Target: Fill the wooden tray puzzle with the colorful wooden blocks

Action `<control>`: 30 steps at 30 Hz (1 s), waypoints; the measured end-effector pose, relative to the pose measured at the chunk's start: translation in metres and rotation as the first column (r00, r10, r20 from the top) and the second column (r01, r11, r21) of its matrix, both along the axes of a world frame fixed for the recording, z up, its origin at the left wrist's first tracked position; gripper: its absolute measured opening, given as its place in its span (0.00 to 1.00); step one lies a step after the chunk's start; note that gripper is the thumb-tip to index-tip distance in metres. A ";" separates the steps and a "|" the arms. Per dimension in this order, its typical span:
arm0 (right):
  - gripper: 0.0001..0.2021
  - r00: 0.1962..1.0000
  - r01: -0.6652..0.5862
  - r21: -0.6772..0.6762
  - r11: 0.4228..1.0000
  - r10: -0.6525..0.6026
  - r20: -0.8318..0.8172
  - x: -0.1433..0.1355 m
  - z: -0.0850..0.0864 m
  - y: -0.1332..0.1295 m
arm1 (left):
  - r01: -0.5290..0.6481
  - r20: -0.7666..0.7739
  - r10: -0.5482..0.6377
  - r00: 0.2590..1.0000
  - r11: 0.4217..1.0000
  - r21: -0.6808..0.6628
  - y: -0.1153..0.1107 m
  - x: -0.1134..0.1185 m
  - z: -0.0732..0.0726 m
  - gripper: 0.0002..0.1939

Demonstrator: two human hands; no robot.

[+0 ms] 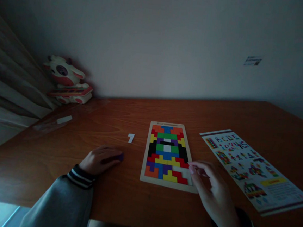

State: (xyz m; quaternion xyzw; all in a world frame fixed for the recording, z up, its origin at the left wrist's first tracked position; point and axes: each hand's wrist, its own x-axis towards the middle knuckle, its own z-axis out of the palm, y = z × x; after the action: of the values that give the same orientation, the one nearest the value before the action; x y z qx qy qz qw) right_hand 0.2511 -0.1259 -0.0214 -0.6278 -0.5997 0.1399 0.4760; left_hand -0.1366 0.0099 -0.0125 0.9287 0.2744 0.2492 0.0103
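Note:
A wooden puzzle board [143,173] lies on the table, filled with coloured blocks in several shapes. At its lower right corner is a pale patch [180,171]; I cannot tell whether this is bare board or a white block. My right hand [211,189] rests over the board's right edge, thumb and index finger closed together beside that patch. Whatever they pinch is hidden. To the left of the board, my left hand [102,159] lies low on the table, its fingers and thumb around a small purple block [121,157]. A loose white block [131,138] sits between that hand and the board.
A printed pattern sheet [275,186] lies to the right on the wooden table [122,203]. At the back left stands a toy cow [69,80] with a keyboard, beside a curtain [7,90]. Clear plastic with a white label [64,119] lies at left.

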 end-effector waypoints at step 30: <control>0.14 0.968 -0.161 -0.129 0.978 0.131 -0.212 -0.004 -0.006 -0.003 | 0.405 0.344 -0.388 0.855 0.914 0.022 -0.044 0.197 0.009 0.07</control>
State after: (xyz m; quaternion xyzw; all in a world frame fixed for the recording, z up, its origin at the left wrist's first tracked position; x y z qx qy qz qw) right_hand 0.2471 -0.1293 -0.0270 -0.5973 -0.5811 0.2814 0.4758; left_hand 0.0607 -0.0343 -0.0039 0.9071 0.0776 0.3919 0.1324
